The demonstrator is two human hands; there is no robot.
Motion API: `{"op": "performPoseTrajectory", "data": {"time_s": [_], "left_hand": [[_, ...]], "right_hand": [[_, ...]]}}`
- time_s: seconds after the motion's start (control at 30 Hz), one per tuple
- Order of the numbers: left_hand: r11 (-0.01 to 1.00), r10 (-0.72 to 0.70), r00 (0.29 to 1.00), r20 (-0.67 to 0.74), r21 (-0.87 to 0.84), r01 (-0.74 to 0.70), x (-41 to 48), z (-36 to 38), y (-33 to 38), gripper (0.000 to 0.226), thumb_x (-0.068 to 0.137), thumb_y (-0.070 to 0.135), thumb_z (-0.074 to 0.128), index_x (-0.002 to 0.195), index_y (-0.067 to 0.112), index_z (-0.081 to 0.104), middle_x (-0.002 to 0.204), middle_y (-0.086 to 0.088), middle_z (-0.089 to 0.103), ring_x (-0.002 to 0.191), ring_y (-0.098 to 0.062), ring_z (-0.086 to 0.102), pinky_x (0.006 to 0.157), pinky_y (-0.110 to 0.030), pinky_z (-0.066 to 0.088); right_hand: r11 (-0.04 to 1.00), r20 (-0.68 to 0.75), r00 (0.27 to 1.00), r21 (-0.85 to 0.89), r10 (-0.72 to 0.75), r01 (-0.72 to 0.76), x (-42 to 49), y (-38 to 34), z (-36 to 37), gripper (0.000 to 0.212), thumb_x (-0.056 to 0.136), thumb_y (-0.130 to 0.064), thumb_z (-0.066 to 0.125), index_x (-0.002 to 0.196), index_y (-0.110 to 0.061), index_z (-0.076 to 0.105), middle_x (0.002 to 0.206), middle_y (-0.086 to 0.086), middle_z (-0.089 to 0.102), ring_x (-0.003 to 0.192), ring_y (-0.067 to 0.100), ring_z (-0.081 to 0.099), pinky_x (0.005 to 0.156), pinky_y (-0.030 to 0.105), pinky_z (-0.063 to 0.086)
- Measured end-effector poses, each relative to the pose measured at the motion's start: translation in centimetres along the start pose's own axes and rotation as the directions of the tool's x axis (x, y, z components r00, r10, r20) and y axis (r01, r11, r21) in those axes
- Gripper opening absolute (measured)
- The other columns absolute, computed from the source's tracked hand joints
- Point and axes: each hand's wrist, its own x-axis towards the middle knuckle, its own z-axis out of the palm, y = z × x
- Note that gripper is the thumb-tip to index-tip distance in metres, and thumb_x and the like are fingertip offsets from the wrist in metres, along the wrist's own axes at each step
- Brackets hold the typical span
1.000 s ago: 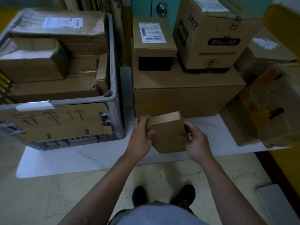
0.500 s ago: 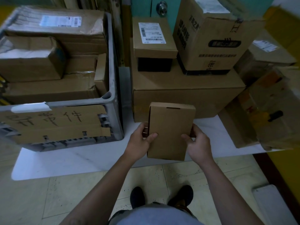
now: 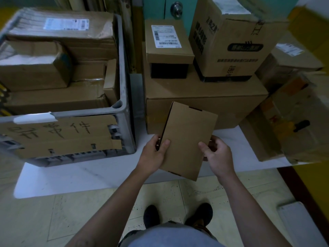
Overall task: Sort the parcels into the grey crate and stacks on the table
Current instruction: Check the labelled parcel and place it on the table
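We have turned the small box [image 3: 187,139] broad side up to look it over.

A second ago it showed us mostly its narrow end; now its plain broad face is toward us, tipped a little to the right. We hold it above the front edge of the table [image 3: 89,175], just in front of the big box [image 3: 231,113] at the bottom of the stack [image 3: 169,50], with the grey crate [image 3: 124,111] to the left. Our left hand [image 3: 153,154] grips its left edge, thumb on the face. Our right hand [image 3: 219,155] pinches the right edge, fingers curled behind. This face shows no label, so we judge the choice between crate and stack is not yet made.
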Motion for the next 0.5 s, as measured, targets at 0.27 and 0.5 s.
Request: {"op": "performPoseTrajectory", "data": {"time_s": [0.27,0.5], "left_hand": [[0.999,-0.033,0.999,0.002,-0.027,0.033,-0.13,0.12,0.20,0.012,0.099,0.040,0.057,0.110,0.035,0.060,0.111,0.010,0.069,0.103,-0.008,0.066,0.087,-0.027,0.055],[0.982,-0.070,0.993,0.099,-0.167,0.086,-0.62,-0.37,0.73,0.047,0.095,0.030,0.065,0.138,0.031,0.046,0.099,-0.004,0.076,0.093,-0.010,0.072,0.085,-0.027,0.057]], "right_hand": [[0.994,-0.001,0.999,0.095,0.048,-0.047,-0.35,0.16,-0.26,0.023,0.090,-0.029,0.068,0.112,-0.032,0.060,0.105,-0.009,0.070,0.100,0.013,0.067,0.092,0.048,0.056],[0.957,-0.046,0.998,0.290,0.047,-0.032,-0.31,0.13,-0.57,0.035,0.089,-0.005,0.067,0.110,-0.032,0.060,0.117,-0.004,0.065,0.108,0.015,0.063,0.086,0.034,0.054]]}}
